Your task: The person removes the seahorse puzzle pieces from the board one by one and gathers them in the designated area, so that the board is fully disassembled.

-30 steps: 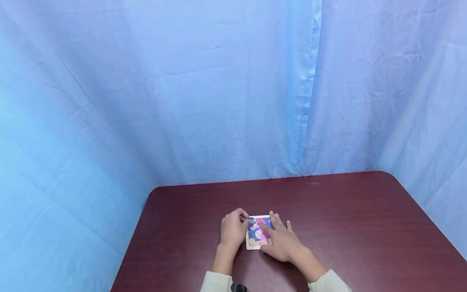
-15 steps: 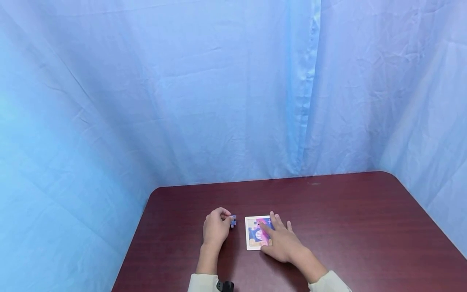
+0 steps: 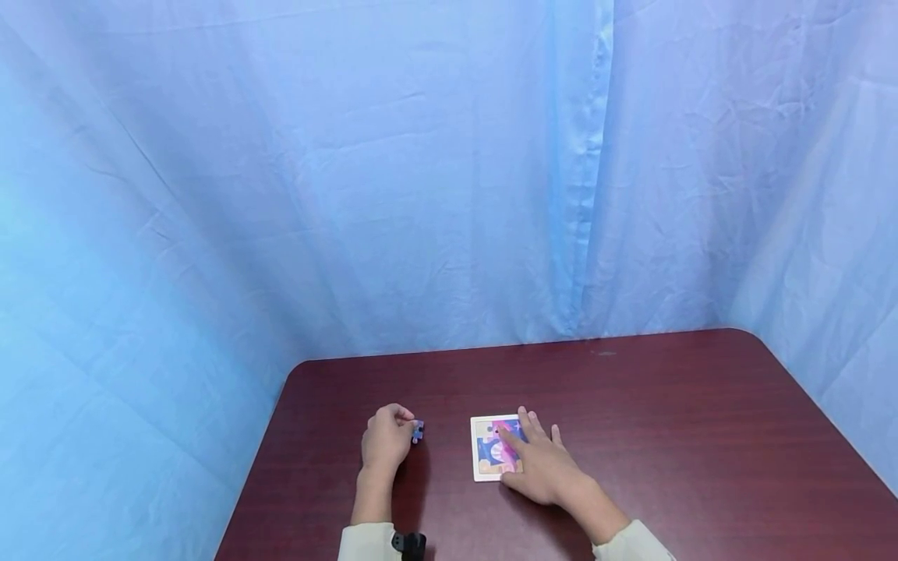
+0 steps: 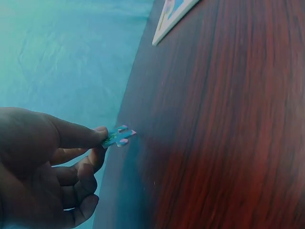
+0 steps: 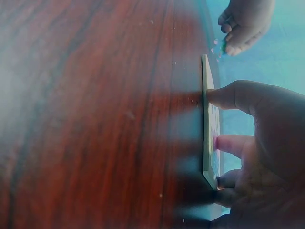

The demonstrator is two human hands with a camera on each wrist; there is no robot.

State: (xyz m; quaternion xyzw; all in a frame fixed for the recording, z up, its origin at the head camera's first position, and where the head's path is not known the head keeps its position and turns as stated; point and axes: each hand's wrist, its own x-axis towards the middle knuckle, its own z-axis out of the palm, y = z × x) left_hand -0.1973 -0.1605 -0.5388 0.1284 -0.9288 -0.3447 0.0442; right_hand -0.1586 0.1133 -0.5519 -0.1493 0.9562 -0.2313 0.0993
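Between thumb and index finger, my left hand [image 3: 386, 442] pinches a small blue puzzle piece [image 3: 418, 432], held left of the puzzle board. The left wrist view shows the piece [image 4: 119, 136] at the fingertips, with the other fingers loosely bent. My right hand [image 3: 549, 467] lies spread over the right part of the white-framed puzzle board [image 3: 475, 452], fingers on its picture and edge. At the board's upper left, a pale patch shows in the picture. The right wrist view shows the thumb and fingers of the right hand [image 5: 267, 148] touching the board [image 5: 207, 129].
The board rests on a dark red-brown table [image 3: 673, 421] with rounded far corners. Blue curtains [image 3: 421, 195] hang behind the table and along both sides. A black band [image 3: 409, 544] is around the left wrist by the sleeve.
My left hand has moved left, away from the board, with the blue piece in its fingers. A pale patch now shows at the board's upper left. My right hand has stayed in place.
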